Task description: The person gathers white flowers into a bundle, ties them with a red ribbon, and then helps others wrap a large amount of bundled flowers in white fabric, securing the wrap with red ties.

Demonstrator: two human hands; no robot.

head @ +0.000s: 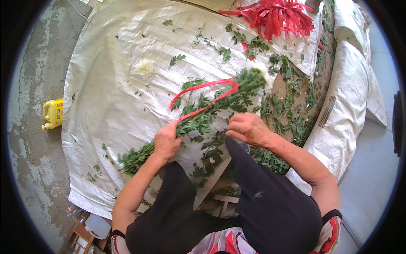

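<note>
My left hand (166,141) grips a bundle of leafy green stems (136,157) that slants across the white woven sheet. White chrysanthemum heads (262,74) top its far right end, slightly blurred. A red plastic strip (203,85) loops loosely along the bundle, one part running down to my left thumb. My right hand (249,128), its fingers curled together, is just above my right knee, below the bundle and apart from it. Whether anything is pinched in those fingers cannot be told. One loose white chrysanthemum (145,67) lies on the sheet, left of the bundle.
A heap of red plastic strips (279,19) sits at the top. Stripped leaves (293,108) cover the ground to the right, beside a rolled white woven sheet (339,117). A yellow jug (54,113) lies at the left; a translucent container (97,226) is at the lower left.
</note>
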